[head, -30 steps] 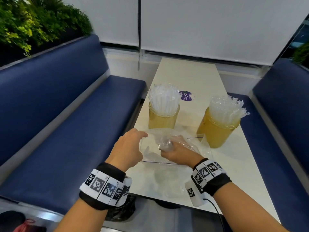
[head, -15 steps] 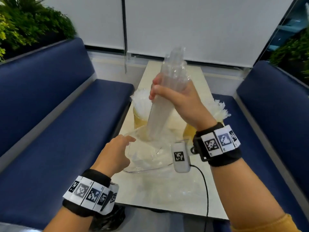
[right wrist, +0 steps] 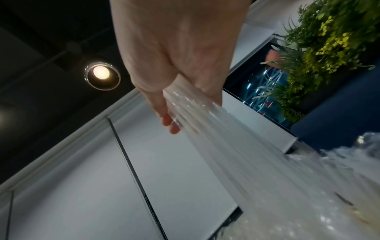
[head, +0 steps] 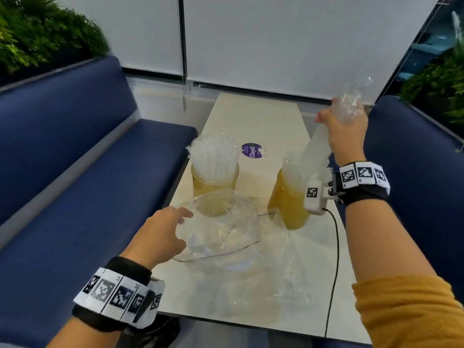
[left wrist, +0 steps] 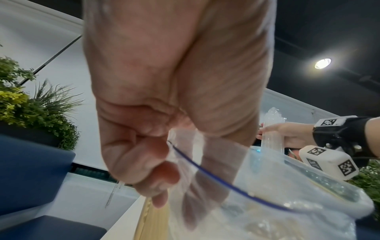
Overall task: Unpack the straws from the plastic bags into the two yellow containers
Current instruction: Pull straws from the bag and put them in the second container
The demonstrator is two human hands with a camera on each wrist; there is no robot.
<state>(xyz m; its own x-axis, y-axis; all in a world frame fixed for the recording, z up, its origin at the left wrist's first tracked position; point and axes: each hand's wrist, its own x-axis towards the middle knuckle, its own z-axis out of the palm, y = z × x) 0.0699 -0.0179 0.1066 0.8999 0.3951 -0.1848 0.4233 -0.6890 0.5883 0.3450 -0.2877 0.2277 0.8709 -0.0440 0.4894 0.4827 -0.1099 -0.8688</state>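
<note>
Straw bundle (head: 316,146) clenched in right hand (head: 347,133), lowered into 2 o'clock container (head: 286,197); tipping risked. Bag (head: 221,229) pinched by left hand (head: 160,237).

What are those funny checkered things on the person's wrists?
Each wrist wears a black band wrapped with white tiles printed in black square patterns: one on the left wrist, one on the right wrist. A small white box with the same kind of pattern hangs from the right band, and a thin black cable runs from it. A mustard-yellow sleeve covers the right forearm.
</note>
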